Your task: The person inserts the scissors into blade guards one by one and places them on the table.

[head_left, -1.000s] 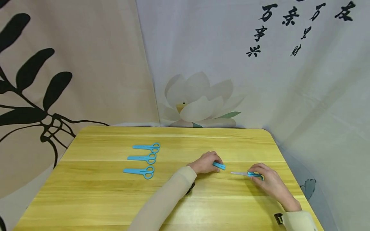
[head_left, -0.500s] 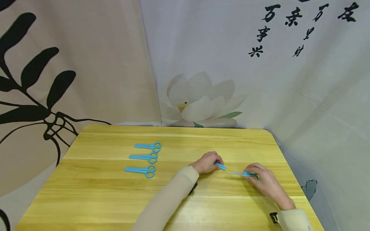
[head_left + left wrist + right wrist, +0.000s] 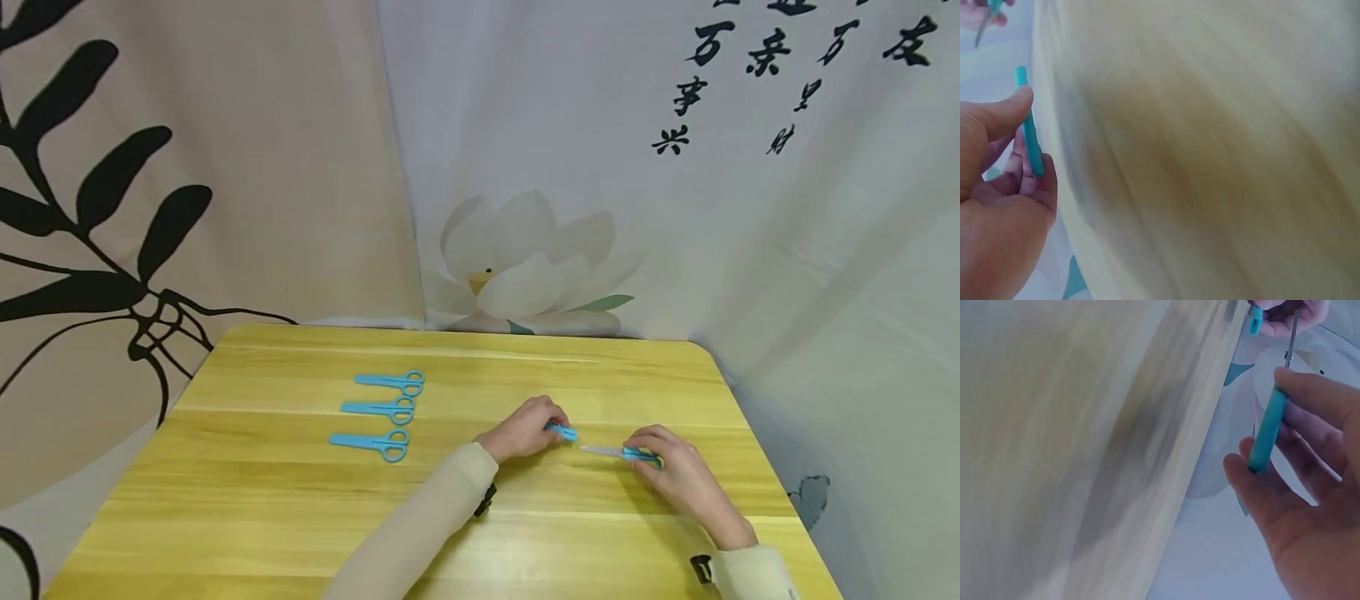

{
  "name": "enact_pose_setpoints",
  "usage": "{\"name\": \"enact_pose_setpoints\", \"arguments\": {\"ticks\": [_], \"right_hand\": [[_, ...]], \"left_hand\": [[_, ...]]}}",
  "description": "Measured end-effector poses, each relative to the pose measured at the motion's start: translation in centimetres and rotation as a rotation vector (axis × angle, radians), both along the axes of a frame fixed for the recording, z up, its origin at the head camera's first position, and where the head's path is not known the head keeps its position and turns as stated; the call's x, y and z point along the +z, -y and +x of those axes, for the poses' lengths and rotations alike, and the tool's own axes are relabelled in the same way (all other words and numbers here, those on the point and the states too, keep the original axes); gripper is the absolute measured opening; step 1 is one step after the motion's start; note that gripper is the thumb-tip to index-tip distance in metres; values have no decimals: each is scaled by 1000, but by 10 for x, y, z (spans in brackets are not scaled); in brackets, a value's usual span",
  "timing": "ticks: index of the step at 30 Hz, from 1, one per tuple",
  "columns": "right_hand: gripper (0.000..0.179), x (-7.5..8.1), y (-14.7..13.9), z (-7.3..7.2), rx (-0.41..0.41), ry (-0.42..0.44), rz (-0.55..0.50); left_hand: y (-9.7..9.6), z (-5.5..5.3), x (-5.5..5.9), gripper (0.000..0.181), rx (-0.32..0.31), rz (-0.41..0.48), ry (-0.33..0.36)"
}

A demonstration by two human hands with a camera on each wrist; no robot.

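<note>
My left hand pinches a blue blade cover over the right-centre of the table. In the left wrist view that cover sits between thumb and fingers. My right hand holds a pair of scissors by the blue handles, with the bare metal blade pointing left. The blade tip is close to the cover's end, slightly apart from it in the head view. The right wrist view shows the scissors' blue handle edge-on, gripped by thumb and fingers.
Three blue scissors with covered blades lie in a column on the left of the table: far, middle and near. The wooden table meets a printed curtain at its far edge.
My right hand has moved left with the scissors, narrowing the gap between the blade tip and the cover. My left hand has shifted slightly left. The head view has drifted a little.
</note>
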State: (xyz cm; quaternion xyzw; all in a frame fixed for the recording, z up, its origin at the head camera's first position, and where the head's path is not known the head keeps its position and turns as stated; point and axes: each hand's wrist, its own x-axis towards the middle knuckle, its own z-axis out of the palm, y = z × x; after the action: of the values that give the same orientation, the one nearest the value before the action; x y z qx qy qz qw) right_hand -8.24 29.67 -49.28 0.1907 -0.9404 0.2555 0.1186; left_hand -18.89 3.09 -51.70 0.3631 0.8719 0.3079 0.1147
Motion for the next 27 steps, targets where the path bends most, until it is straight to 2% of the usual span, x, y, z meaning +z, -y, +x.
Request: {"name": "enact_pose_setpoints", "arguments": {"ticks": [6, 15, 27], "right_hand": [[26, -5, 7, 3, 12, 7, -17], [25, -9, 21, 6, 9, 21, -47], [27, -4, 41, 5, 41, -5, -91]], "left_hand": [[14, 5, 10, 16, 20, -4, -34], [38, 15, 19, 13, 36, 46, -67], [67, 32, 30, 15, 68, 123, -88]]}}
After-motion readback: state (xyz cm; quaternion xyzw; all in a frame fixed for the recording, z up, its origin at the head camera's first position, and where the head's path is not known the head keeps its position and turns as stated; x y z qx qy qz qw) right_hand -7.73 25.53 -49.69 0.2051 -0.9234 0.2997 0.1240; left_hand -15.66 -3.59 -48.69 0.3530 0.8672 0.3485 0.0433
